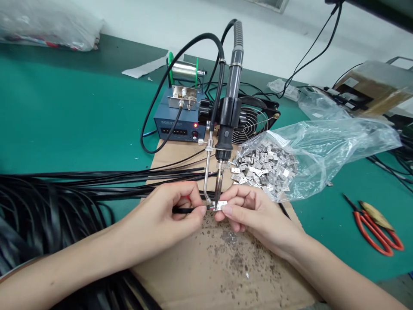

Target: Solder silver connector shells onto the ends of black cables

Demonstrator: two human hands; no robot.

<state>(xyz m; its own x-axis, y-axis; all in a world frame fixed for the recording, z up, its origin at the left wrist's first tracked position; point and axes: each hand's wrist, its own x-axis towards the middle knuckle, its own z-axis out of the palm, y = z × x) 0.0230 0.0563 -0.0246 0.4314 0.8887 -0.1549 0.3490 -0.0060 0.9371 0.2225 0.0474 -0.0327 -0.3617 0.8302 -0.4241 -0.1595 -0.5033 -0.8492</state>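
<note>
Left of the left hand (185,204), black cables (48,211) leave the view; the right hand (248,207) partly hides the plug (221,204).

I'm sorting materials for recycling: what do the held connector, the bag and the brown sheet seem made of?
Connector: probably metal, smooth, given its bright silver shine.
Bag: glossy plastic film, being see-through and creased.
Brown sheet: likely cardboard, matt, by its tan colour.
</note>
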